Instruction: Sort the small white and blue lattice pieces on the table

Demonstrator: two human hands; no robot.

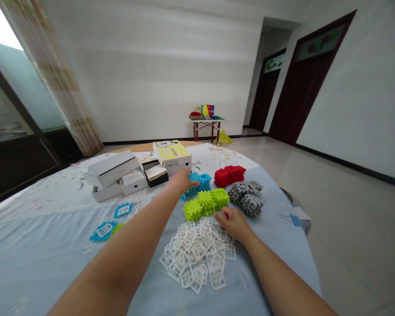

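Observation:
My left hand [181, 180] reaches to a cluster of blue gear-edged plastic pieces [204, 181], its thumb stretched over them and apart from the fingers. Part of that cluster is hidden behind the hand. Just in front stands a row of lime-green gear-edged pieces [206, 202]. My right hand [233, 224] is curled closed beside the right end of the green row, at the upper edge of a heap of white window-shaped plastic pieces [197, 250]. What its fingers hold, if anything, is hidden.
Red pieces [229, 175] and grey pieces [246, 197] are stacked at the right. On the left lie blue pieces with white windows [103, 231]. White boxes [113, 166], an open black box [155, 172] and a yellow-white box [173, 153] stand behind on the cloth-covered table.

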